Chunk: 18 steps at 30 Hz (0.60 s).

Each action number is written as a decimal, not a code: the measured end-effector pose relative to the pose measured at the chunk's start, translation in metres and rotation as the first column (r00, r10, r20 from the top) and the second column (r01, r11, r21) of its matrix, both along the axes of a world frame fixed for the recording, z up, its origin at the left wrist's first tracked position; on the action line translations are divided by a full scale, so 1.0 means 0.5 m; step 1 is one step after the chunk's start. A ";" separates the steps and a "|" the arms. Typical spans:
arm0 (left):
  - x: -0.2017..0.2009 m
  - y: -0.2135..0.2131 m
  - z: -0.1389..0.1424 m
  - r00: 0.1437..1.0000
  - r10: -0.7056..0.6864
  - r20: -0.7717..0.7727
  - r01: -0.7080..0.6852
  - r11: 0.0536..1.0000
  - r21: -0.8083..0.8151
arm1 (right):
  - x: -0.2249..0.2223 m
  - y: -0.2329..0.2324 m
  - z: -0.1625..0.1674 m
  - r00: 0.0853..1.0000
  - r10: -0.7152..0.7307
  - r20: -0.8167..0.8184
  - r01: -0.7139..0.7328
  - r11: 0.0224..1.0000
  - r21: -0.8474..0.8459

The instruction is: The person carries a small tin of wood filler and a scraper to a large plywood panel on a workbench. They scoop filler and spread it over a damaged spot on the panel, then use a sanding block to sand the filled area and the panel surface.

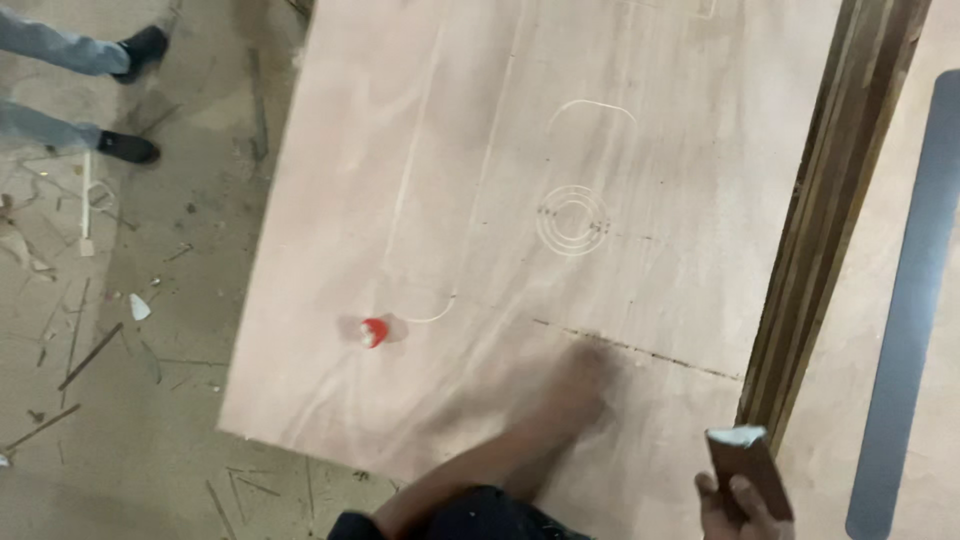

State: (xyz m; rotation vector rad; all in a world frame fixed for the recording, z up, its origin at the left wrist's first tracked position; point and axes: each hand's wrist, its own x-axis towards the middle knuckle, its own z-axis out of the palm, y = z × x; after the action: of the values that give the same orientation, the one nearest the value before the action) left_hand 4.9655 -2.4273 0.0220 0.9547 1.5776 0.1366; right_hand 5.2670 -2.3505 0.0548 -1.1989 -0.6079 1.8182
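The left hand (585, 385) lies blurred on the pale, smooth plywood sheet (560, 200); whether its fingers are spread or curled cannot be told. The right hand (735, 505) grips a small dark-brown wooden block (750, 465) (pale at its top end). A little red piece (373, 331), perhaps a cap, sits well left.
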 end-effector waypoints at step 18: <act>-0.367 -0.661 -0.127 0.410 0.822 -0.395 -0.221 0.510 0.832 | -0.445 -0.036 -0.049 0.154 0.183 0.971 -0.972 0.205 0.116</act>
State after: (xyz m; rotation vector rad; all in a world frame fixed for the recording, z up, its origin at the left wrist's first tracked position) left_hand 4.7822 -2.7580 -0.0415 1.0011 2.7952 1.0062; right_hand 5.0444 -2.3685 0.0301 -1.0471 -2.7247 1.0112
